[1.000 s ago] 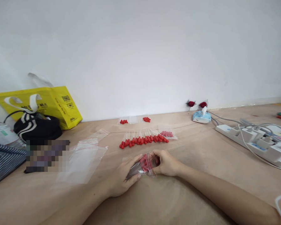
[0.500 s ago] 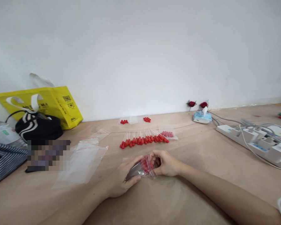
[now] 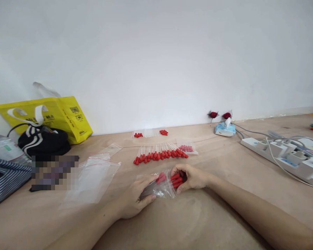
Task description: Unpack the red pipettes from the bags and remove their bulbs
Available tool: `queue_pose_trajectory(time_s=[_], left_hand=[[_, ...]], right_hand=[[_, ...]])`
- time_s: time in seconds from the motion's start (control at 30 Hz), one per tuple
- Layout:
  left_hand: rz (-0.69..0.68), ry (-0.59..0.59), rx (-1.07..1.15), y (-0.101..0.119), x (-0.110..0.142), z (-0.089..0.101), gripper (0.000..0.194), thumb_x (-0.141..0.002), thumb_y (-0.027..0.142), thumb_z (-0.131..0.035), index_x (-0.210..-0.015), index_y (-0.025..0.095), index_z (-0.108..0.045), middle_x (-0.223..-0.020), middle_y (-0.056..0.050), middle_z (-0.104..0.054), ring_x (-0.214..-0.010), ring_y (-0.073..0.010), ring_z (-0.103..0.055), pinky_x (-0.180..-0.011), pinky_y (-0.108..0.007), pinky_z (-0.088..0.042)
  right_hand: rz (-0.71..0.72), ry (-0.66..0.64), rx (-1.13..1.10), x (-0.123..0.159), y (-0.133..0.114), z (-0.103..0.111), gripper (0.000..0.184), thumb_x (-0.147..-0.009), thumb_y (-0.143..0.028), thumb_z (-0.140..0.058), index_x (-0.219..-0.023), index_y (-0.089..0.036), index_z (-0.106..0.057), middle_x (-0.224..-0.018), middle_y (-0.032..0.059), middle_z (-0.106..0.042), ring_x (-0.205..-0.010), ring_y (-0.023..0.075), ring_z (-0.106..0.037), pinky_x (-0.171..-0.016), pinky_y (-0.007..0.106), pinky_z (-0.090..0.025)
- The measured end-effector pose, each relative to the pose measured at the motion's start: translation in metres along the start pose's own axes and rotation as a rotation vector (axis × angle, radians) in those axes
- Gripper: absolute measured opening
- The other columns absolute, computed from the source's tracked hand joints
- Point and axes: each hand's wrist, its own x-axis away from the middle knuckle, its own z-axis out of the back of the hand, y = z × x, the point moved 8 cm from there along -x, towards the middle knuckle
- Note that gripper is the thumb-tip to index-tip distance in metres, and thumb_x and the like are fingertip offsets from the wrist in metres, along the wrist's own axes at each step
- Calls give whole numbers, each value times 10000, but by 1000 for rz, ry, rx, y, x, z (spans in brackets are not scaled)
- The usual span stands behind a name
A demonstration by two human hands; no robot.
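Note:
Near the table's front, my left hand (image 3: 135, 196) grips a clear zip-seal bag (image 3: 159, 191) by its closed end, thumb and fingers on either side. A few red rubber dropper bulbs (image 3: 161, 178) show inside the bag. At the bag's mouth, my right hand (image 3: 193, 177) is closed around several more red bulbs (image 3: 176, 181), which sit at the opening; its palm side is partly hidden. Just beyond lies a fanned row of droppers (image 3: 159, 155), thin pale stems pointing away and red bulbs toward me. Another zip-seal bag with red bulbs (image 3: 186, 148) rests at the row's right end.
Flat clear bags (image 3: 94, 180) lie to the left. Farther back are small groups of red bulbs (image 3: 163, 132) on clear plastic. A yellow bag (image 3: 73, 119) and black pouch (image 3: 44, 142) stand left; a tissue pack (image 3: 225, 129) and power strip (image 3: 276, 156) with cables are right.
My right hand has moved slightly right, bringing several red bulbs from within the bag to its mouth. Fewer bulbs show inside the bag. My left hand stays almost still, holding the bag.

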Motion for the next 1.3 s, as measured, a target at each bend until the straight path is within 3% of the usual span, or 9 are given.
queue_pose_trajectory(time_s=[0.2,0.43,0.67,0.83,0.93,1.0,1.1,1.2,1.3], left_hand=[[-6,20,26,-1,1,2,514,-810,355,-451,-1298,289,-303,-1352,-28,-357,-1214,-233,-347,-998,-436,-298],[13,7,11,-7,2,1,522,-815,361,-446,-1307,295,-283,-1363,-22,-337,-1222,-221,-334,-1010,-428,-282],[-13,35,24,-8,3,1,517,-815,374,-449,-1303,299,-296,-1352,-21,-357,-1211,-231,-349,-1002,-437,-294],[-33,34,19,-6,3,2,505,-823,369,-437,-1302,299,-296,-1359,-20,-346,-1217,-225,-343,-1005,-435,-289],[-33,16,4,-4,2,3,499,-822,344,-441,-1300,297,-303,-1356,-21,-351,-1220,-225,-337,-1009,-437,-280],[-36,11,-1,-2,2,4,496,-825,337,-436,-1300,302,-300,-1358,-13,-347,-1227,-221,-327,-1015,-433,-271],[-26,9,-7,-2,3,4,489,-826,356,-430,-1296,309,-304,-1361,-1,-343,-1229,-217,-324,-1017,-427,-270],[-8,0,-21,-5,3,3,487,-826,374,-427,-1293,292,-317,-1365,-11,-337,-1227,-215,-327,-1013,-425,-280],[-16,-2,-22,-5,3,2,482,-825,380,-426,-1286,280,-332,-1357,-23,-349,-1223,-216,-335,-1006,-432,-288]], right_hand=[[13,0,-63,2,0,12,298,-581,-236,-714,-795,-144,-528,-667,-43,-527,-582,60,-481,-566,203,-397],[-19,26,-281,2,7,29,359,-601,-303,-709,-862,-149,-516,-664,-27,-580,-575,75,-551,-561,222,-447],[-100,136,-268,4,9,38,331,-622,-359,-681,-819,-135,-539,-594,-22,-597,-509,77,-556,-475,199,-433],[-50,345,-154,20,-10,94,278,-613,-339,-688,-759,-137,-567,-600,-14,-595,-490,71,-531,-476,207,-431],[12,573,-143,20,-19,123,259,-643,-351,-655,-778,-152,-558,-639,-2,-601,-523,83,-540,-515,227,-452],[45,753,-73,14,-23,129,226,-683,-347,-611,-794,-163,-540,-672,8,-603,-564,103,-559,-558,254,-472],[130,880,359,-8,-41,110,157,-783,-284,-493,-880,-168,-534,-774,39,-613,-682,136,-577,-663,287,-470],[158,717,962,-44,-54,67,200,-837,-150,-371,-959,-161,-529,-928,85,-601,-861,170,-547,-765,291,-417],[144,582,1111,-68,-50,42,211,-816,-95,-378,-912,-159,-556,-899,104,-600,-856,198,-535,-745,295,-395]])
